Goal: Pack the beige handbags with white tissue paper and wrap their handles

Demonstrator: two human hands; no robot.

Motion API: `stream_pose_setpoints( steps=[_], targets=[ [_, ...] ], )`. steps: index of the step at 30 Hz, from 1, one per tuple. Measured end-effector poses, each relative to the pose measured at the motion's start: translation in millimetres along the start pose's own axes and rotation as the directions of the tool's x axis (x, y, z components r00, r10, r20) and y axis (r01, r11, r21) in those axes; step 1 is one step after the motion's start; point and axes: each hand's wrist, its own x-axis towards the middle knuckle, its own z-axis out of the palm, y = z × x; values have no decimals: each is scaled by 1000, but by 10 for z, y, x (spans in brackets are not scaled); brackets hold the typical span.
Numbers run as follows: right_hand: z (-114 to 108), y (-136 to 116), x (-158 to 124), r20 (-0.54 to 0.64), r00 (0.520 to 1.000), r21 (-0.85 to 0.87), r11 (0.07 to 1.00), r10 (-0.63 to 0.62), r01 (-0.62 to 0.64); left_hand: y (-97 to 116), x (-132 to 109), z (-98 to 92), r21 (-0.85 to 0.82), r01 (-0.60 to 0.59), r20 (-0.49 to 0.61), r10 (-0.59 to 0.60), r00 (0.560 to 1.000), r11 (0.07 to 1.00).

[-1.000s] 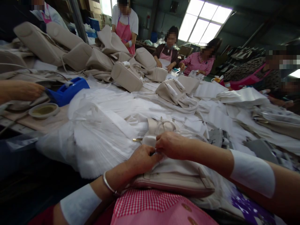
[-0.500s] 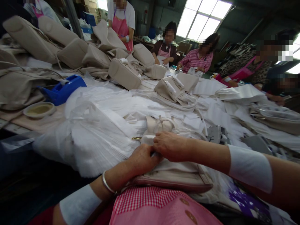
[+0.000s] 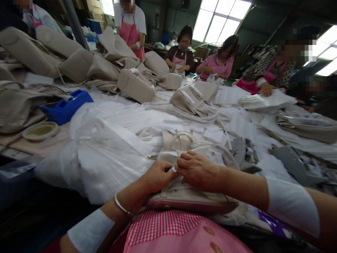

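Note:
A beige handbag [image 3: 192, 202] lies in front of me against my pink apron, its base towards me. Above it my left hand [image 3: 158, 175] pinches a small white piece [image 3: 174, 169], which looks like paper or foam wrap. My right hand [image 3: 197, 168] meets it there, fingertips closed at the same white piece. My fingers partly hide what lies between them. Just beyond my hands are the bag's pale straps [image 3: 181, 138], and a gold-coloured metal clasp [image 3: 152, 157] shows to the left.
White foam sheets [image 3: 105, 151] are heaped at left. Behind them stand a blue tape dispenser [image 3: 70, 105] and a shallow round dish [image 3: 40, 130]. More beige bags [image 3: 135, 86] are piled further back. A grey tape dispenser [image 3: 297, 163] sits at right. Several people work across the table.
My hands have drawn slightly apart, and the white piece now shows between the fingertips. The view has shifted a little. A co-worker's hand at right now rests on the foam sheets.

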Motion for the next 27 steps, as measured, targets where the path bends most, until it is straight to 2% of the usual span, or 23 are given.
stream_pose_setpoints(
  steps=[4, 8, 12, 15, 17, 18, 19, 20, 21, 22, 23, 24, 25, 26, 27],
  targets=[
    [59, -11, -10, -103, 991, -68, 995, -83, 76, -70, 7, -39, -185, 66, 79, -52, 996, 981],
    [149, 43, -49, -174, 978, -83, 992, -111, 98, -94, 15, -17, -395, 169, 113, -135, 984, 903],
    [177, 45, -62, -193, 973, -114, 988, -125, 104, -45, 21, 12, -360, 164, 68, -149, 986, 918],
    [96, 0, -115, -224, 969, -110, 990, -106, 83, 21, 14, 1, -271, 117, 18, -116, 993, 955],
    [-10, 14, -264, -326, 945, -56, 998, -15, -3, 61, 10, -14, -195, 96, -18, -101, 995, 976],
    [-67, 56, -391, -410, 909, 0, 997, 75, -82, 80, 8, -22, -157, 94, -30, -100, 995, 983],
    [-117, 125, -554, -501, 842, 77, 979, 200, -186, 97, 7, -29, -121, 95, -40, -100, 994, 988],
    [-155, 221, -751, -579, 736, 178, 935, 352, -307, 115, 7, -36, -83, 98, -47, -102, 994, 992],
    [-174, 338, -978, -627, 583, 297, 851, 516, -433, 132, 9, -42, -40, 101, -56, -103, 993, 994],
    [-174, 468, -1226, -628, 394, 423, 719, 671, -551, 147, 14, -50, 8, 100, -70, -100, 993, 995],
    [-152, 597, -1486, -566, 177, 559, 532, 805, -636, 159, 23, -59, 59, 100, -84, -95, 992, 993],
    [-111, 715, -1746, -443, -47, 685, 305, 895, -662, 165, 38, -70, 112, 101, -101, -90, 991, 989],
    [-53, 815, -1989, -235, -253, 793, 35, 939, -608, 165, 57, -80, 158, 108, -121, -89, 989, 982],
    [20, 890, -2202, -1, -384, 843, -206, 923, -498, 160, 79, -89, 197, 117, -137, -90, 986, 973],
    [103, 941, -2373, 88, -435, 840, -302, 896, -451, 149, 100, -94, 225, 119, -158, -84, 984, 967]
  ],
)
